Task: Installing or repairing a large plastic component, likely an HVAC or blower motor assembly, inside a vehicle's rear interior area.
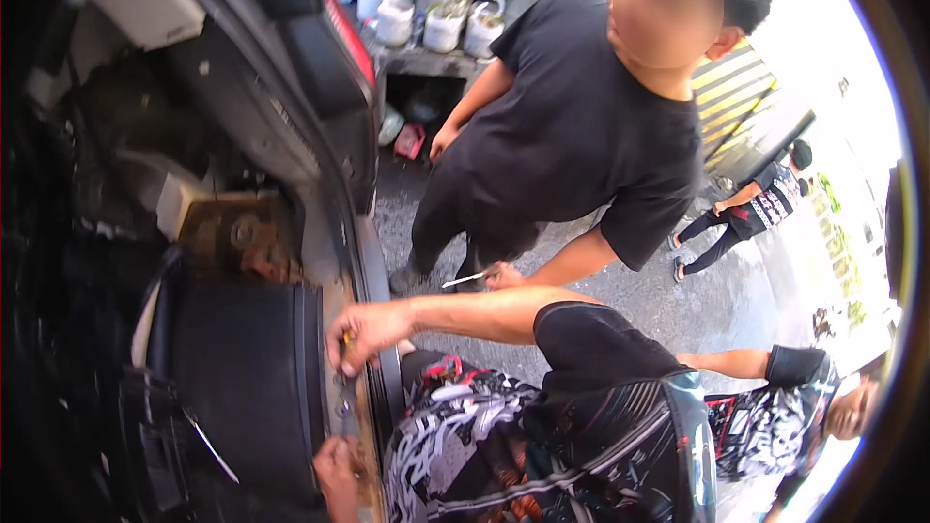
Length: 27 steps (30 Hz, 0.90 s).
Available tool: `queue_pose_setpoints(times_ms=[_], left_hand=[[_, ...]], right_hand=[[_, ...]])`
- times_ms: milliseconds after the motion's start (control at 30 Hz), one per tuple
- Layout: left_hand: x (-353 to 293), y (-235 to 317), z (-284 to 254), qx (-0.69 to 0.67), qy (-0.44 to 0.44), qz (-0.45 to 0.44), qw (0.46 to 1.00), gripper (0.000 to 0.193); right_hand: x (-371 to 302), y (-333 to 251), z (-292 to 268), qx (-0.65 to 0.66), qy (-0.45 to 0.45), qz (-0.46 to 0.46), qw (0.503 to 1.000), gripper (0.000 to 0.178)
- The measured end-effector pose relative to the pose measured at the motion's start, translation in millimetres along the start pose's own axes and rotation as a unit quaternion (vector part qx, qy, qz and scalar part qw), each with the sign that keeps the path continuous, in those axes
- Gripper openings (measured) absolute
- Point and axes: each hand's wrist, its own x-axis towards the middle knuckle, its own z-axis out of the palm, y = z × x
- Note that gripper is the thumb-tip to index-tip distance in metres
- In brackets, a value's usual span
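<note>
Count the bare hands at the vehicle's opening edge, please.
2: the upper hand, holding a small yellow item, and the lower hand, near the picture's bottom. Others could be hidden in the dark interior.

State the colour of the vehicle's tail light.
The tail light is red, shown best in the head view.

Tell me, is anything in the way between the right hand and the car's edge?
Nothing visible: the right hand holds a small yellow thing at the car's edge, though contact is unclear. The left hand is lower in the picture, and another person's hand with a thin tool is off to the right.
</note>
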Motion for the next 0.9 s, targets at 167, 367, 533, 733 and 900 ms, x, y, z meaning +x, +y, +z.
queue_pose_setpoints(times_ms=[167, 367, 533, 733, 900], left_hand=[[37, 96, 22, 0.049, 0.045, 0.047, 0.997, 0.025], [71, 100, 35, -0.179, -0.039, -0.043, 0.982, 0.029], [75, 94, 48, -0.21, 0.061, -0.106, 0.97, 0.03], [132, 106, 59, 0.128, 0.278, -0.088, 0.948, 0.023], [153, 112, 43, 0.12, 0.377, -0.129, 0.909, 0.028]], right_hand=[[7, -28, -22, -0.031, 0.211, -0.004, 0.977, 0.015], [35, -36, -44, 0.005, 0.216, -0.032, 0.976, 0.019], [70, -24, -59, -0.003, 0.205, 0.012, 0.979, 0.025], [133, 23, -59, 0.337, 0.285, 0.04, 0.896, 0.022], [209, 28, -44, 0.475, 0.133, 0.168, 0.854, 0.018]])
